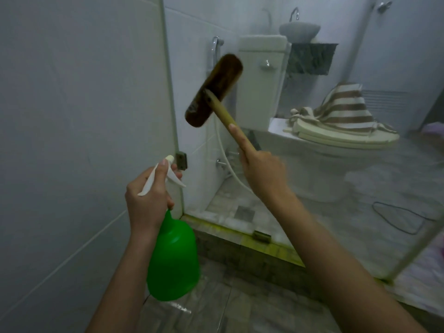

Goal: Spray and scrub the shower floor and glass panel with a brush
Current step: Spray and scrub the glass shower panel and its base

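My left hand (149,195) grips the white trigger head of a green spray bottle (173,258), held upright at lower centre with a finger along the top of the nozzle. My right hand (262,169) grips the wooden handle of a brush, index finger stretched along the stick. The dark brown brush head (213,91) is raised and lies against the hazy glass panel (360,179), near its left edge. The grey tiled shower floor (240,306) lies below my arms.
A white tiled wall (79,116) fills the left. Beyond the glass stand a toilet (336,150) with a striped towel (346,109) on its lid, a cistern, a basin and a hose. A raised stone kerb (240,251) with yellowish residue runs under the glass.
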Tool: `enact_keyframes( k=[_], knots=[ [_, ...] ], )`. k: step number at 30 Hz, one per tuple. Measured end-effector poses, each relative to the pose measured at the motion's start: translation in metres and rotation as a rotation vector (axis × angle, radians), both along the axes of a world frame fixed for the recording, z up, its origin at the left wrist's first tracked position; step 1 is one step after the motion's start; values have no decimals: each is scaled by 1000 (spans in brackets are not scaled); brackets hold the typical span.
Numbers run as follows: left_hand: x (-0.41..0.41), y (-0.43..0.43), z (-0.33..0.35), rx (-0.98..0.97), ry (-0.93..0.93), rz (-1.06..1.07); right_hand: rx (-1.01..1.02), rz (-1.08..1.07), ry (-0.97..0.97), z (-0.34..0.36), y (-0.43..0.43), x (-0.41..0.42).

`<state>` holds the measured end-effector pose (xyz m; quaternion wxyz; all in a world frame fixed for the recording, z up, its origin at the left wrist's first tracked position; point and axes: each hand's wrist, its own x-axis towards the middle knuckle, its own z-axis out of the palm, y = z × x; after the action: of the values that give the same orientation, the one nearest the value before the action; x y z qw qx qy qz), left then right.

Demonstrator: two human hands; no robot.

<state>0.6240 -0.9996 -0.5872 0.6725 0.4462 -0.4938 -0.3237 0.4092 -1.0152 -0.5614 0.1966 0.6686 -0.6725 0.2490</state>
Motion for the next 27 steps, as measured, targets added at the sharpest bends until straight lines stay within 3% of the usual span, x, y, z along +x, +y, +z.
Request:
enact_keyframes(
  k=[5,11,18,24,27],
  knots=[
    [0,2,-17,16,-13,-11,98,-69,-77,-78,90,-51],
    [-10,6,-40,84,-43,4,84,-31,22,-61,10,-4],
    [-12,9,-64,128,-59,10,226,-124,-98,-122,100,-55],
    [-15,13,-81,152,-109,19,219,-22,18,-117,24,-2],
    [-11,14,-84,154,-84,0,333,-79,26,-132,51,-19]
  ],
)
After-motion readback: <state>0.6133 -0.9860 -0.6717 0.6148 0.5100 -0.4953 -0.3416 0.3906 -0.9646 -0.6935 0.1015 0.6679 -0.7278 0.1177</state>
